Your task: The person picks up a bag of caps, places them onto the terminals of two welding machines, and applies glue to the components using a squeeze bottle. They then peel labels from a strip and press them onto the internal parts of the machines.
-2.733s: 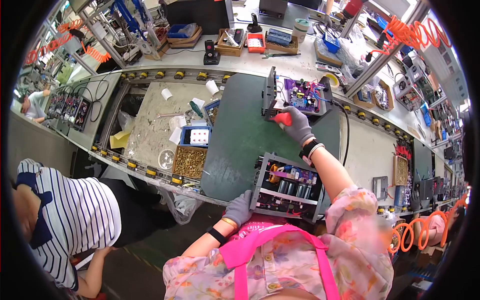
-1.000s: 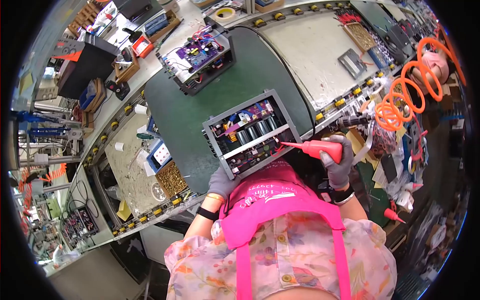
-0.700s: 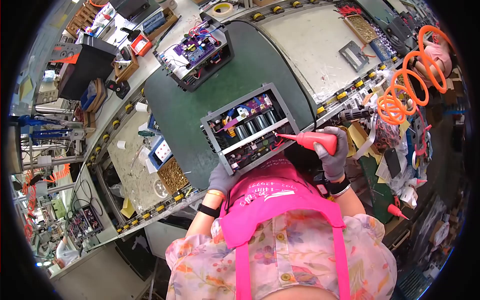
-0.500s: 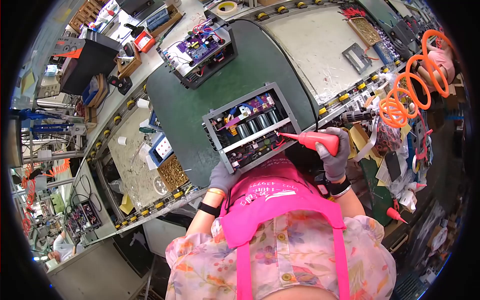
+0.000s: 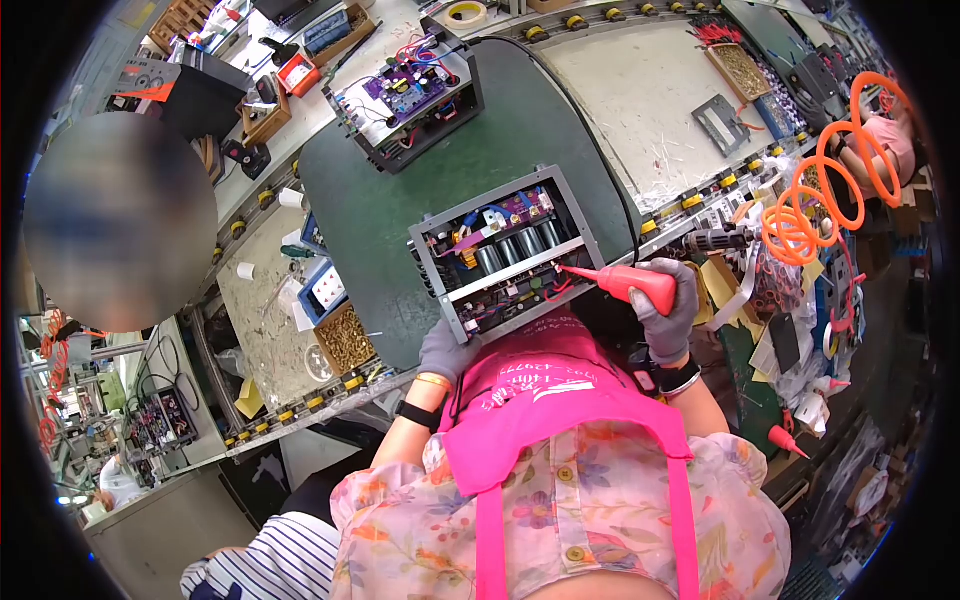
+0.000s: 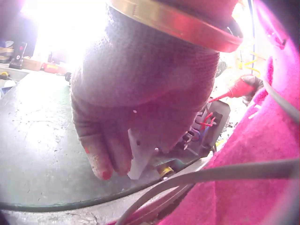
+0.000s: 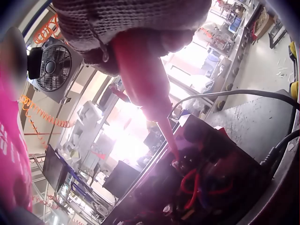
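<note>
Bottle [image 5: 640, 286] of red plastic is what I have in my right hand [image 5: 673, 315], fingers curled round it; its nozzle [image 7: 168, 137] slants down to the red wires [image 7: 189, 191] inside the open metal chassis [image 5: 515, 271], and I cannot tell whether they touch. My left hand [image 5: 447, 352] grips the chassis's near left corner at the green worktop's [image 5: 545, 120] edge. Another opened unit [image 5: 415, 92] stands farther back.

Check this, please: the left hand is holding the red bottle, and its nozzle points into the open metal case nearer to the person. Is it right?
Not quite: the right hand holds the red bottle, as the head view shows. Its nozzle does point into the open metal case nearer to the person.
</note>
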A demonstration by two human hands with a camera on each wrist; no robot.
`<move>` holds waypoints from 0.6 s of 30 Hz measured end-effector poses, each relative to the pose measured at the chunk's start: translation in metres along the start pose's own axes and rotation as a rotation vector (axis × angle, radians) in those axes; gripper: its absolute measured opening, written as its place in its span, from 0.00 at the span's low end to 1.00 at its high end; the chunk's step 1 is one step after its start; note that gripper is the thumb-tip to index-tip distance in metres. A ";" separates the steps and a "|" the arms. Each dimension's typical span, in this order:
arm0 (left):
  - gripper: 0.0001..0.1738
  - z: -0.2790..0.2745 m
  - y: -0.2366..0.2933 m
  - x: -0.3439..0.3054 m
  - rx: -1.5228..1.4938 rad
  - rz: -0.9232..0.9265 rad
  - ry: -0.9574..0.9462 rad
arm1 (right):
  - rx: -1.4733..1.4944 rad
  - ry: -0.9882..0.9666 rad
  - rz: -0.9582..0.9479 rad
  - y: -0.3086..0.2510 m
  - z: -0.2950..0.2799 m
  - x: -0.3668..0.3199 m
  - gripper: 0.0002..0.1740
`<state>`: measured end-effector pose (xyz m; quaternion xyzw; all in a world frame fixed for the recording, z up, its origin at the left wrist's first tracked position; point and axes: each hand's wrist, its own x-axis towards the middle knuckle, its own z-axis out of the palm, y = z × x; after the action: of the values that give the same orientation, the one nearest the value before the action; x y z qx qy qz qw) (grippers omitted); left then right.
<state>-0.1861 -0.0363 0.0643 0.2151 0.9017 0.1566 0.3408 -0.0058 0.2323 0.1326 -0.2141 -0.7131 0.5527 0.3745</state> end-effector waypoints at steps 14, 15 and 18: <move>0.27 -0.011 0.015 -0.016 -0.188 -0.039 0.121 | -0.092 0.072 0.079 0.017 -0.003 0.003 0.22; 0.29 0.005 0.002 -0.005 -0.160 -0.043 0.125 | -0.135 0.066 0.096 0.020 -0.004 0.003 0.22; 0.36 0.024 -0.009 0.004 -0.170 0.015 0.183 | -0.194 0.035 0.151 0.024 -0.006 0.005 0.21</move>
<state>-0.1747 -0.0389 0.0408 0.1771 0.9109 0.2540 0.2728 -0.0071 0.2467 0.1116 -0.3118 -0.7383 0.5040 0.3220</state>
